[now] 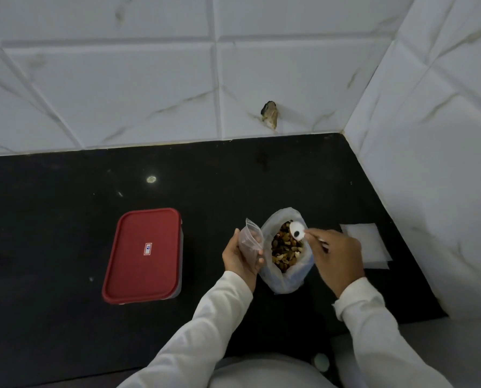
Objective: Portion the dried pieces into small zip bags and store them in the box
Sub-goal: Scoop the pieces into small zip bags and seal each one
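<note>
I've got the left hand (240, 259) up beside the big bag (285, 280), fingers curled round a small zip bag (249, 239). The right hand (337, 256) has its fingers pinching a white spoon (296, 230) by the handle, the bowl hanging over the dried pieces (282, 250). There's one dark piece on the spoon, maybe more; the light is dim. The box (144, 256) sits well to the left on the desk (51, 219) with its red lid on, and spare bags (373, 242) lie to the right.

Risks from here: the zip bag's mouth looks narrow and floppy, so a tilted spoon could scatter pieces onto the desk. The big bag stands unsupported, so a knock from either wrist could tip it. The lidded box needs a free hand before anything can be stored.
</note>
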Demonstrator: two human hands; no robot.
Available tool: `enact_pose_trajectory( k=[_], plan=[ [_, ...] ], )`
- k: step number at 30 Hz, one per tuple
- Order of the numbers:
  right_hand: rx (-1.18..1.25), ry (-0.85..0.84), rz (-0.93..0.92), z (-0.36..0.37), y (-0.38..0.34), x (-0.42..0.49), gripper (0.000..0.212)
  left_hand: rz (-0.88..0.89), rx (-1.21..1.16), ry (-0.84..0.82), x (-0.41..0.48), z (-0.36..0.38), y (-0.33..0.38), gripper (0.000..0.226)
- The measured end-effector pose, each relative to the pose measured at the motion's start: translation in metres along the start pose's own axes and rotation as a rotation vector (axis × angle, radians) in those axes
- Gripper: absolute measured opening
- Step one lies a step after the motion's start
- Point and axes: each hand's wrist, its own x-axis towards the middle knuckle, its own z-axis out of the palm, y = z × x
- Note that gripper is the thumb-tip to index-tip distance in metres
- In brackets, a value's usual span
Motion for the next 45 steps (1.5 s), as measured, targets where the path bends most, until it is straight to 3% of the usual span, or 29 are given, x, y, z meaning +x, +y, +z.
enact_pose_trajectory(
  k=[2,5,7,9,10,13,16,18,21,24,28,31,37,40,45],
  plan=[
    [-0.016,-0.105,0.067,0.010,0.011,-0.007,0.012,-0.013,0.013,0.023,0.002,-0.001,-0.004,0.040],
    [-0.394,-0.180,0.298,0.034,0.018,-0.014,0.014,-0.032,0.024,0.049,0.005,-0.002,-0.008,0.042],
    [-0.454,-0.255,0.462,0.043,0.022,-0.014,0.024,-0.032,0.033,0.066,0.007,-0.003,-0.010,0.042],
    [-0.295,-0.568,0.422,0.043,0.025,-0.010,0.032,-0.029,0.039,0.091,0.009,-0.001,-0.012,0.042],
    [-0.294,-0.588,0.371,0.040,0.023,-0.010,0.030,-0.026,0.043,0.102,0.010,-0.001,-0.014,0.041],
    [-0.284,-0.366,0.154,0.034,0.022,-0.019,0.026,-0.008,0.054,0.124,0.013,0.001,-0.018,0.037],
    [-0.185,-0.391,0.207,0.041,0.022,-0.021,0.024,-0.005,0.040,0.139,0.015,0.002,-0.022,0.033],
    [-0.229,-0.500,0.177,0.039,0.021,-0.019,0.023,0.009,0.031,0.135,0.015,0.003,-0.023,0.034],
    [-0.475,-0.678,-0.058,0.045,0.036,-0.019,0.056,0.018,0.016,0.129,0.016,0.000,-0.022,0.034],
    [-0.589,-0.787,-0.095,0.050,0.039,-0.021,0.051,0.002,0.005,0.139,0.017,-0.003,-0.021,0.032],
    [-0.501,-0.609,-0.045,0.049,0.027,-0.016,0.031,-0.022,-0.002,0.147,0.017,0.000,-0.022,0.031],
    [-0.249,-0.419,0.029,0.046,0.029,-0.009,0.021,-0.025,-0.022,0.163,0.019,0.001,-0.022,0.028],
    [-0.094,-0.502,-0.027,0.044,0.033,-0.014,0.027,-0.011,-0.069,0.153,0.018,0.002,-0.019,0.032],
    [0.044,-0.448,0.157,0.047,0.031,-0.016,0.016,0.001,-0.096,0.133,0.017,0.002,-0.019,0.033],
    [0.183,-0.536,0.368,0.037,0.026,-0.010,0.013,0.038,-0.097,0.115,0.017,0.005,-0.015,0.035]
  ],
)
